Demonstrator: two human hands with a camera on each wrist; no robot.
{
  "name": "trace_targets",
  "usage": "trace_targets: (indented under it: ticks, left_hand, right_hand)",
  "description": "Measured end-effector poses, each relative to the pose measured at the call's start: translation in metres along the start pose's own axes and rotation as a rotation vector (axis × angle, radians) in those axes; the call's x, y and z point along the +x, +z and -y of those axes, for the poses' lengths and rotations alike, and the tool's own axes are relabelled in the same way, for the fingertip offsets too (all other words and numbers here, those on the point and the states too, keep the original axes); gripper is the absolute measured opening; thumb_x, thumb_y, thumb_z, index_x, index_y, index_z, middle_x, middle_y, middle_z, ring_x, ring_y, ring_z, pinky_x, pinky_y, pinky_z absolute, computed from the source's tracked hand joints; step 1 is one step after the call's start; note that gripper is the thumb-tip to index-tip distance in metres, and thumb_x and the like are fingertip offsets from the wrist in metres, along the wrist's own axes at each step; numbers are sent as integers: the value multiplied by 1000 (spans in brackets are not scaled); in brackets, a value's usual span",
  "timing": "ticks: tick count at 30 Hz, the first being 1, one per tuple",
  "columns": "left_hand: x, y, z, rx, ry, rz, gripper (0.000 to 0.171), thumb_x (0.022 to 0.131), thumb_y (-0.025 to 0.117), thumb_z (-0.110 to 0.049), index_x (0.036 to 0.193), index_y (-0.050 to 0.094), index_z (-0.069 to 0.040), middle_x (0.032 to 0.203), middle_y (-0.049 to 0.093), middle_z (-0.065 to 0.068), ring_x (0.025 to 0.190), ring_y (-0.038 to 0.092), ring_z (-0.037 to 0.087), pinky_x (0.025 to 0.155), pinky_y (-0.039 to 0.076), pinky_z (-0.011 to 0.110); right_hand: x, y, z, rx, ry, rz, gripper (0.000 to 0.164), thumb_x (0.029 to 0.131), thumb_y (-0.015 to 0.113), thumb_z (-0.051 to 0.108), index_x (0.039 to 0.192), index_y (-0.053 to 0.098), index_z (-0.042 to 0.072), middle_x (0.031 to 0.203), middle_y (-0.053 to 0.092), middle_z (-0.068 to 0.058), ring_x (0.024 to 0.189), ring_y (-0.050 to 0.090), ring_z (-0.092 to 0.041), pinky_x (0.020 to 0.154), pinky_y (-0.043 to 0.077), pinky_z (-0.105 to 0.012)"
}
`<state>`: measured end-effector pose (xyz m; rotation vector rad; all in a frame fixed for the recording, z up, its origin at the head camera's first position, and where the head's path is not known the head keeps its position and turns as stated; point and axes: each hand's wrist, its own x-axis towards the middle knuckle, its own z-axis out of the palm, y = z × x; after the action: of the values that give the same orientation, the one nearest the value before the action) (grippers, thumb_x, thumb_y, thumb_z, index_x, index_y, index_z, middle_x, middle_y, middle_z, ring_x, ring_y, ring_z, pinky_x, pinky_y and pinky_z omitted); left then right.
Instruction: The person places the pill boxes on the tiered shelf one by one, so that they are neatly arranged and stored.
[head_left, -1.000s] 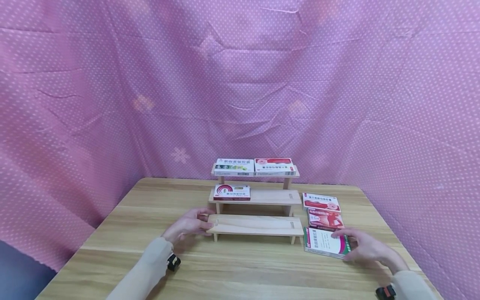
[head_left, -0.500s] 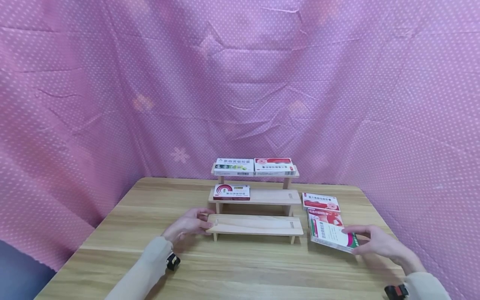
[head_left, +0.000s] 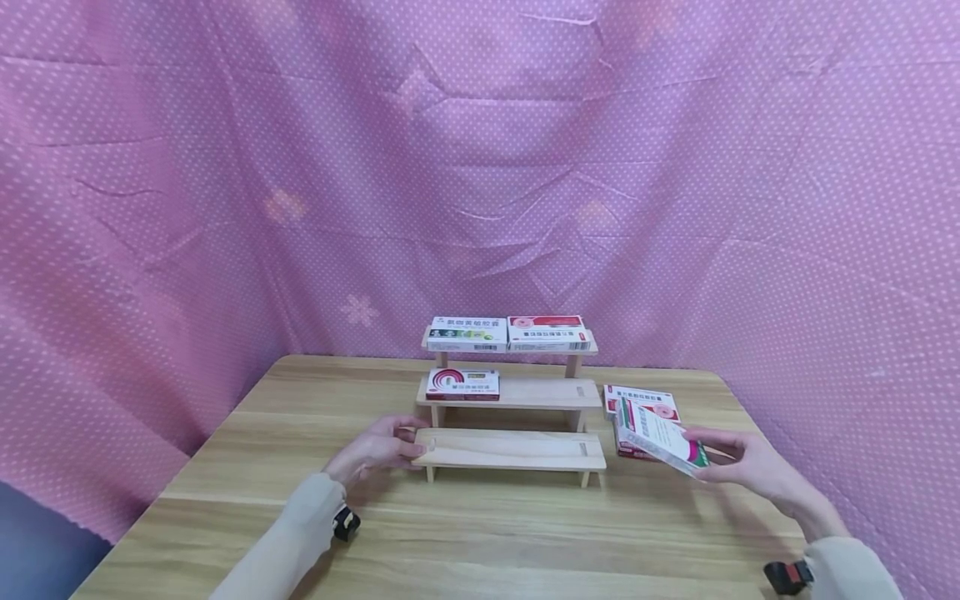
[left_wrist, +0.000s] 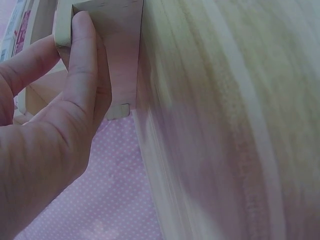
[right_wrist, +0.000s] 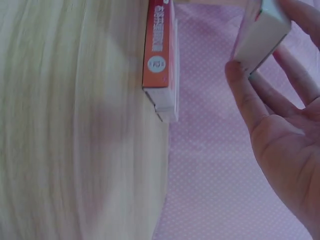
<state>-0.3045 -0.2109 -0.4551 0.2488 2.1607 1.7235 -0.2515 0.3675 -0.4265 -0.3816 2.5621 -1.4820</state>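
High head view, close wrist views

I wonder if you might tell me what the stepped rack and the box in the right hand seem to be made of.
Stepped rack: pale wood, smooth and probably unpainted, as faint grain shows. Box in the right hand: probably thin printed cardboard, with flat panels and crisp edges; its gloss is unclear.

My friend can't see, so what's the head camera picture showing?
A right hand holds a green-ended medicine box tilted above a wooden table. A left hand grips the lowest tier of a wooden stand; three more boxes lie on its upper tiers.
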Motion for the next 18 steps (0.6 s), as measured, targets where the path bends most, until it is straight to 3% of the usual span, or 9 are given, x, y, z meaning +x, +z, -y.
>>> trace_targets:
  ticks: [8,11,13,18]
  left_hand:
    - [0,0,1,13,8,0,56,86,63,5,139,43,9,110,58,22,88,65,23,83,61,40]
    - [1,0,1,15,11,6,57,86,63,5,139,42,10,111,58,22,88,65,23,83,61,40]
    - [1,-1,1,16,14,11,57,86,63,5,139,42,10,111,58,23,88,65,23,83,62,39]
    - [2,-1,2,22,19,13,57,86,63,5,138,42,11,110,58,22,88,65,23,83,62,39]
  right_hand:
    - [7,9,12,19,-30,-57,62,85,75,20,139,52,-1,145,45,-27,114,57,-2,90,52,-15]
    - [10,12,16,-11,-43,-77,61,85,76,24,138,54,2,144,48,-24,111,57,1,90,52,-15]
    - [13,14,19,-16,-56,-81,61,84,77,24,138,55,3,144,48,-24,114,58,-4,90,53,-15]
    - [19,21,22,52,-99,-66,60,84,77,18,137,54,-2,147,44,-24,117,56,0,93,52,-15]
